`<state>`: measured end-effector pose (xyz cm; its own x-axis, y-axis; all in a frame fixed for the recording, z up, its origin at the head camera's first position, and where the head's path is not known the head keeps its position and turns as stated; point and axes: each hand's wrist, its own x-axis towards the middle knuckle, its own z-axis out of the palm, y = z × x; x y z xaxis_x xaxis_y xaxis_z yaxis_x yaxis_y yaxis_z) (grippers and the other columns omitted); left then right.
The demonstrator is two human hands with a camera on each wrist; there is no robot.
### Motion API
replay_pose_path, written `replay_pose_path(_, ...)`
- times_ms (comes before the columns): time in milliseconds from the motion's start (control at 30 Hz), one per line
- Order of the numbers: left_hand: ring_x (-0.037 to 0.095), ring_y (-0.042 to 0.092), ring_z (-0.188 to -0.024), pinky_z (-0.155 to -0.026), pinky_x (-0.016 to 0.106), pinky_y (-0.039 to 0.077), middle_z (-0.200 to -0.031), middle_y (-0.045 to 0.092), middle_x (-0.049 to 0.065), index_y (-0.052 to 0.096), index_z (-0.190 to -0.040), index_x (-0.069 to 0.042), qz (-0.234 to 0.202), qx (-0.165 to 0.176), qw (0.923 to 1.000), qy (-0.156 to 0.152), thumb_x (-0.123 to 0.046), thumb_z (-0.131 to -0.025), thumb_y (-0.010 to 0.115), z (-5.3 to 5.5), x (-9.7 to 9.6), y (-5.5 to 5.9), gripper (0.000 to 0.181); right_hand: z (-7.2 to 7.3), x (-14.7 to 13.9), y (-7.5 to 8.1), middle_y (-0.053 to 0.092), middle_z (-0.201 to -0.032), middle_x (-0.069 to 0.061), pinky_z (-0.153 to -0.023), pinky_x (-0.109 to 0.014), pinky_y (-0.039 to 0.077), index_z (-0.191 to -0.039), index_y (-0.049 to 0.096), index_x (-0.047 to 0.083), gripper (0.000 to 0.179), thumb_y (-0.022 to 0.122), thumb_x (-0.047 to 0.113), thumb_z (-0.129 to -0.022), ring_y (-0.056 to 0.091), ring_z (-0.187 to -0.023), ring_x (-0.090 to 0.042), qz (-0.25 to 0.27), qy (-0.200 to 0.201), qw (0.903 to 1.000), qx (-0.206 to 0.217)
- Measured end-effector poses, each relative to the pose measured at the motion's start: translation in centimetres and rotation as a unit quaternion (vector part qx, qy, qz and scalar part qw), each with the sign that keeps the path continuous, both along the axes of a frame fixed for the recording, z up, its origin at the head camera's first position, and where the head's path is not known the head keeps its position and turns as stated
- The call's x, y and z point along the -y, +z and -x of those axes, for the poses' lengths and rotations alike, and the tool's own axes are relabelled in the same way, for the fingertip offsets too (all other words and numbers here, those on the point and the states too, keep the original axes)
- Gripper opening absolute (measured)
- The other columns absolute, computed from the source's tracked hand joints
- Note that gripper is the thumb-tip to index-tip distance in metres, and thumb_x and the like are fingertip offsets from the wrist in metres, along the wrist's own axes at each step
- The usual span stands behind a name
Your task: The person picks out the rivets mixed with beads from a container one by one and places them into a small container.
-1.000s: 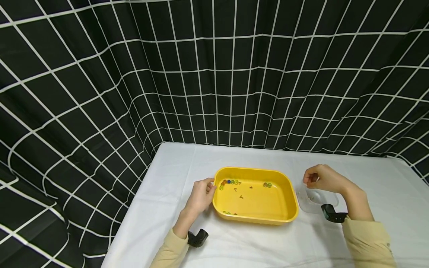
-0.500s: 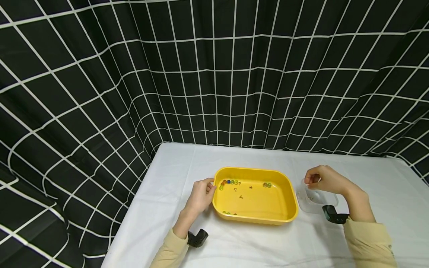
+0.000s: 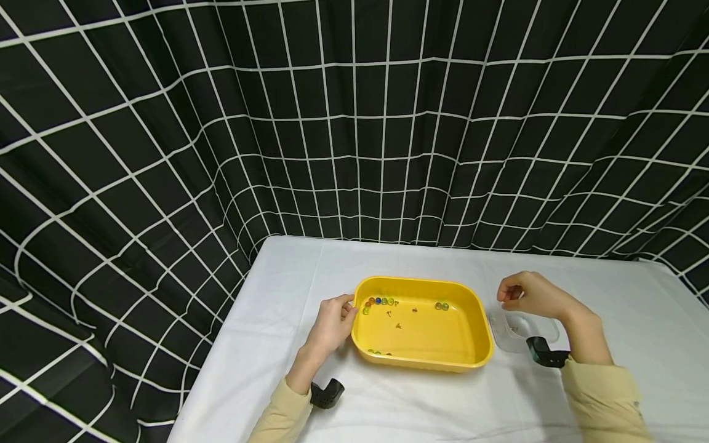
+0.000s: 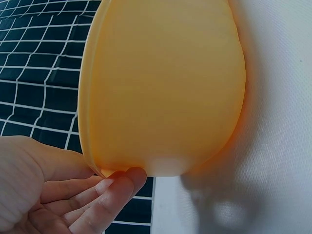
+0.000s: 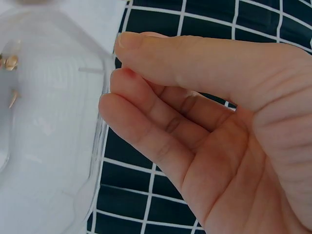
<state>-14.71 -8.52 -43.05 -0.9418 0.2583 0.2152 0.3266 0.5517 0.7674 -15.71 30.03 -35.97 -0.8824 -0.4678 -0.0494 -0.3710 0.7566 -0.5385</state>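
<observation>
A yellow plastic tray (image 3: 437, 337) stands on the white table. At its left end, my left hand (image 3: 329, 323) pinches the rim between thumb and fingers. Coloured glass marbles (image 3: 378, 301) and several small gold metal pieces (image 3: 398, 326) lie in it, mostly toward the left. My right hand (image 3: 537, 297) hovers over the back of a clear plastic box (image 3: 501, 336). Its fingers are bent, with the thumb tip close to the index fingertip. Nothing shows between them, though the right wrist view hides that spot. Small gold pieces (image 5: 11, 62) lie in the box.
The white-covered table (image 3: 421, 409) runs back to a black curtain (image 3: 388, 123) with a white grid. More curtain hangs along the left side. A black camera band sits on each wrist, the right one (image 3: 545, 354) low over the clear box.
My right hand shifts slightly right, then back left and a little up above the clear box. The left hand, the tray and its contents look unmoved.
</observation>
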Motion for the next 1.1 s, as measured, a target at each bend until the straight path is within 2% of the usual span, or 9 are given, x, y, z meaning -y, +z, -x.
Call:
replay_pose_path(133,0.015,0.061,-0.067,-0.057,0.018,0.05,-0.081,0.062,0.012,0.059,-0.111,0.014,0.0,-0.002,1.0,0.0,0.002,-0.087,0.059,0.0,0.0,0.0,0.027,0.3,0.7,0.2,0.057,-0.071,0.002,-0.059,-0.023,0.049,-0.077,0.062,0.008,0.012,0.07,-0.001,-0.075,0.051,-0.064,-0.01,0.001,0.0,1.0,0.001)
replay_pose_path(367,0.014,0.061,-0.067,-0.056,0.018,0.049,-0.081,0.062,0.012,0.059,-0.112,0.014,0.001,0.002,1.0,0.0,0.002,-0.087,0.059,0.0,0.0,-0.1,0.028,0.9,1.9,0.1,0.057,-0.072,0.0,-0.059,-0.024,0.049,-0.078,0.063,0.005,0.011,0.067,-0.005,-0.076,0.05,-0.066,-0.016,0.001,-0.018,0.9995,0.027)
replay_pose_path(833,0.014,0.061,-0.068,-0.057,0.018,0.05,-0.082,0.062,0.012,0.058,-0.113,0.013,0.006,0.011,0.9999,0.004,0.001,-0.087,0.06,0.0,0.0,0.2,0.028,2.2,5.0,-0.1,0.059,-0.073,-0.003,-0.061,-0.025,0.05,-0.078,0.063,0.002,0.013,0.065,-0.011,-0.075,0.053,-0.068,-0.015,0.011,0.038,0.9992,0.006)
replay_pose_path(1100,0.013,0.059,-0.066,-0.056,0.018,0.049,-0.081,0.062,0.012,0.059,-0.112,0.013,0.006,0.01,0.9999,0.002,0.001,-0.087,0.059,0.0,0.0,0.4,0.027,2.8,6.8,-0.8,0.058,-0.072,-0.003,-0.061,-0.025,0.048,-0.077,0.063,0.003,0.016,0.063,-0.013,-0.074,0.051,-0.067,-0.016,0.009,0.054,0.9985,0.001)
